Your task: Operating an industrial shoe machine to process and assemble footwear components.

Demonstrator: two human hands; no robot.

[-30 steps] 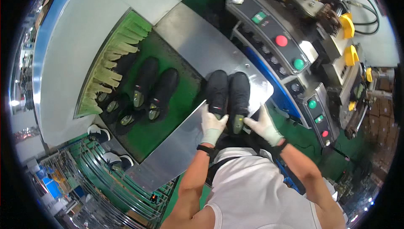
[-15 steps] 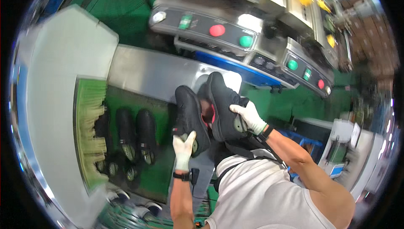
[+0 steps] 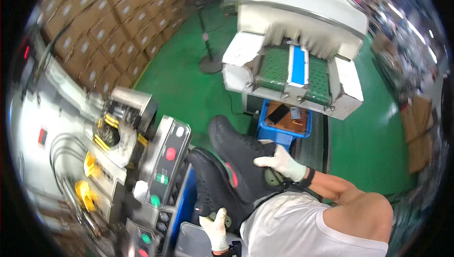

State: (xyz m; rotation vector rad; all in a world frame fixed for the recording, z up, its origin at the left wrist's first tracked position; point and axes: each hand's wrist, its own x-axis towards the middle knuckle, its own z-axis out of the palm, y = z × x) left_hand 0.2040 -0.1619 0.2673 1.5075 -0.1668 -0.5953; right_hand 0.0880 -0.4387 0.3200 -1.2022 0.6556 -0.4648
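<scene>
I hold a pair of black shoes side by side in front of my body, their toes pointing away. My left hand (image 3: 216,228), in a white glove, is closed around the heel end of the left shoe (image 3: 208,183). Further right, my gloved right hand (image 3: 285,163) grips the other black shoe (image 3: 239,150) near its ankle opening, thumb on top. Red shows along the edge between the two shoes, and olive patches mark their heels. The fingers under the shoes are mostly hidden.
At left stands a machine with a button panel (image 3: 165,162) and yellow clamps (image 3: 85,195). Ahead is a white machine (image 3: 302,18) with a green conveyor belt (image 3: 273,68). Below it sits a blue bin (image 3: 279,136). Stacked cartons (image 3: 113,30) line the far left, near a pole stand (image 3: 208,63).
My view has swung right, from the tunnel machine with shoes inside to the white conveyor machine. Both shoes stay in my hands and have come along with the turn.
</scene>
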